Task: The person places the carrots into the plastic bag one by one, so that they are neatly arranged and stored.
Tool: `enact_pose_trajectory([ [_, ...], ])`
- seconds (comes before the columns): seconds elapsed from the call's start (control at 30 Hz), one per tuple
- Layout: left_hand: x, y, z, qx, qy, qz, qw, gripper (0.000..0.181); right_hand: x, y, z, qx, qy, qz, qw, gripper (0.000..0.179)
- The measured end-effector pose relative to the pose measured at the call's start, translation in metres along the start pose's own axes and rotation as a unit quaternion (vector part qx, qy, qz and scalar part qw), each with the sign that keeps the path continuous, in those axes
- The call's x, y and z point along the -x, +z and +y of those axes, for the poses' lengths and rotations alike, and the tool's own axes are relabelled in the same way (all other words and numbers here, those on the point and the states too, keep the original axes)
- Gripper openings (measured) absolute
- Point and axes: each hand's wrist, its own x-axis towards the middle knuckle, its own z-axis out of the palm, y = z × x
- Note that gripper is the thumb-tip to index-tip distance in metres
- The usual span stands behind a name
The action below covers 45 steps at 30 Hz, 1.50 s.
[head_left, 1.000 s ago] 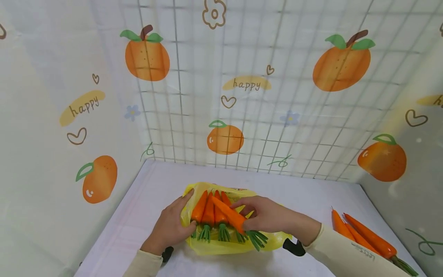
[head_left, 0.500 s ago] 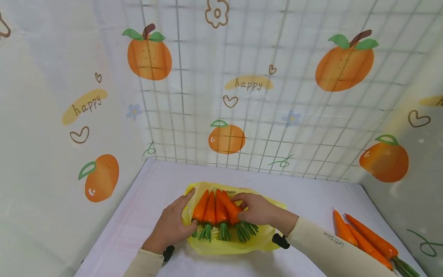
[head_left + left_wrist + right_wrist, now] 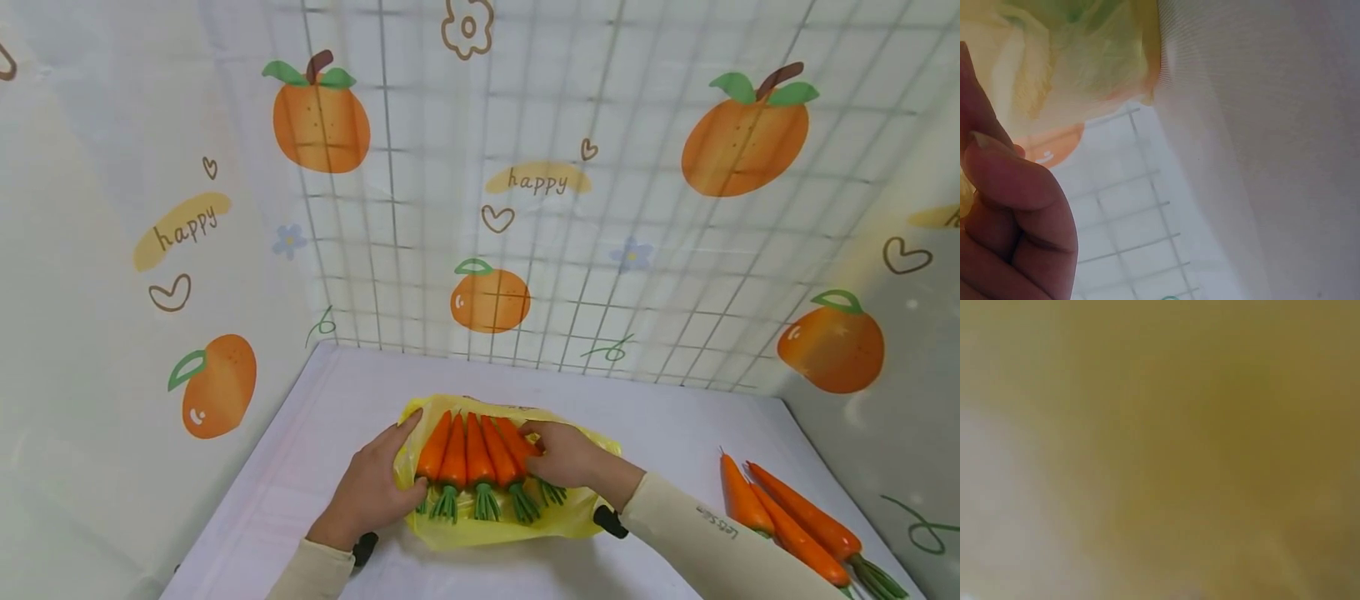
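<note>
A yellow plastic bag (image 3: 480,533) lies spread on the table in the head view, with several orange carrots (image 3: 477,450) in a row inside it, green stems toward me. My left hand (image 3: 375,479) grips the bag's left side; its curled fingers (image 3: 1016,187) show beside the yellow plastic in the left wrist view. At the right end of the row, my right hand (image 3: 564,454) holds a carrot (image 3: 517,442) by its right side, thumb near the stem end. The fingertips there are partly hidden. Blurred yellow bag plastic (image 3: 1222,437) fills most of the right wrist view.
Three more carrots (image 3: 806,508) lie on the table at the right, partly behind the right sleeve (image 3: 705,533). The white table (image 3: 345,392) is bounded by a grid-backed curtain (image 3: 570,275) printed with oranges.
My right hand has lowered a carrot that lay slanted over the others and shifted it right, to the row's right end. The left hand stays on the bag.
</note>
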Motion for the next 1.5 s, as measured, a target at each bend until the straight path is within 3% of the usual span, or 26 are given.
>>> enact_pose_trajectory([
  [0.37, -0.001, 0.001, 0.001, 0.001, 0.006, -0.001, 1.0000, 0.093, -0.002, 0.006, 0.011, 0.040, -0.009, 0.004, 0.9992, 0.046],
  [1.0, -0.001, 0.008, -0.007, -0.011, 0.008, -0.002, 0.9999, 0.095, 0.008, 0.005, 0.008, 0.017, 0.007, -0.041, 0.9990, 0.061],
  [1.33, -0.001, 0.009, -0.008, -0.012, 0.003, -0.009, 0.9999, 0.096, 0.032, -0.012, -0.009, 0.005, -0.027, -0.056, 0.9981, 0.071],
  [1.5, -0.001, 0.007, -0.007, -0.014, 0.008, -0.015, 0.9998, 0.096, 0.052, -0.029, -0.015, -0.043, -0.065, -0.061, 0.9951, 0.070],
])
